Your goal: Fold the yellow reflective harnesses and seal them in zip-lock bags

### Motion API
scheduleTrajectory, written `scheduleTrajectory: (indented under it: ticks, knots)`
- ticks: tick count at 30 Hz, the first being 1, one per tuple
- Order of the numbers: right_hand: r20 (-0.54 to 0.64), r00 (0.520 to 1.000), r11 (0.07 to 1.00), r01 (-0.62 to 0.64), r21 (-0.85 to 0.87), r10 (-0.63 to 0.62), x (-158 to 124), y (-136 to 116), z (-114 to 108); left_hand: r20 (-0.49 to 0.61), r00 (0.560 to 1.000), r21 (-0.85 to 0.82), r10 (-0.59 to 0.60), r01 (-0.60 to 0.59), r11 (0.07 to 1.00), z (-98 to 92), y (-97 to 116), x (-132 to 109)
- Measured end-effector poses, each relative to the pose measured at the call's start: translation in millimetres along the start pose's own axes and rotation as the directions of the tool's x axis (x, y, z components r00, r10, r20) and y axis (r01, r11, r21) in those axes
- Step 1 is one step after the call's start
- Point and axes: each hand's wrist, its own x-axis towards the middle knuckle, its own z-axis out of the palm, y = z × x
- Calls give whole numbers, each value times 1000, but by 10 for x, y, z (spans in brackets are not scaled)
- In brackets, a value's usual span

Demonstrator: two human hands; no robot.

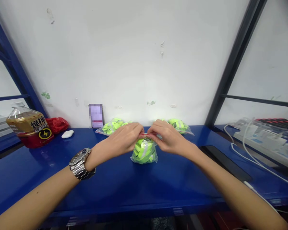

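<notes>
Pinching the thin red band (144, 134) tight with my left hand (121, 138) and right hand (169, 135) close together, I hold it even above the clear bag of green cloth (144, 152) on the blue counter (110, 191).

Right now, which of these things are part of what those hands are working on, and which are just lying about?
Part of the work:
left hand and right hand, pinching a thin red band
plastic bag of neon-green reflective strips
back-left bag of strips
back-right bag of strips

Lying about:
drink bottle
red plastic bag
white oval object
power strip
</notes>
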Motion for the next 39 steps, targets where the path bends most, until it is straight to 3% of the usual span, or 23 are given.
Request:
scheduleTrajectory:
  ticks: [7, 10, 15, 18, 23, 27, 30, 35, 39]
  knots:
    - [23, 986, 984, -167, 62, 166, -127, 109, -190, 38, 998, -35, -49, 50, 998, -66, -225, -185]
    - [15, 986, 986, -165, 17, 165, -146, 124, -181, -3, 999, 7, -50, 50, 999, -29, -215, -203]
    - [-133, 975, 977, -192, -96, 178, -160, 183, -62, -131, 991, 44, -8, 14, 999, 19, -200, -142]
    - [-149, 971, 980, -194, -38, 187, -165, 191, -46, -175, 983, -46, -53, 46, 998, 39, -246, -149]
    - [-22, 969, 953, -236, 189, 244, -171, 95, -175, -38, 988, -429, -153, 122, 895, 91, -203, -281]
    - [147, 976, 950, -193, 245, 160, -193, -113, -356, 145, 988, -509, -44, 113, 853, 229, 14, -426]
    - [246, 961, 981, -156, 112, 124, -254, -321, -405, 158, 984, -498, 76, 13, 867, 350, 167, -491]
    - [339, 928, 981, -103, -164, 155, -432, -498, -69, 111, 967, -362, 231, -177, 915, 551, 159, -402]
    - [253, 938, 935, -150, -321, 238, -484, -315, 384, 71, 976, -151, 204, -192, 970, 797, -46, -254]
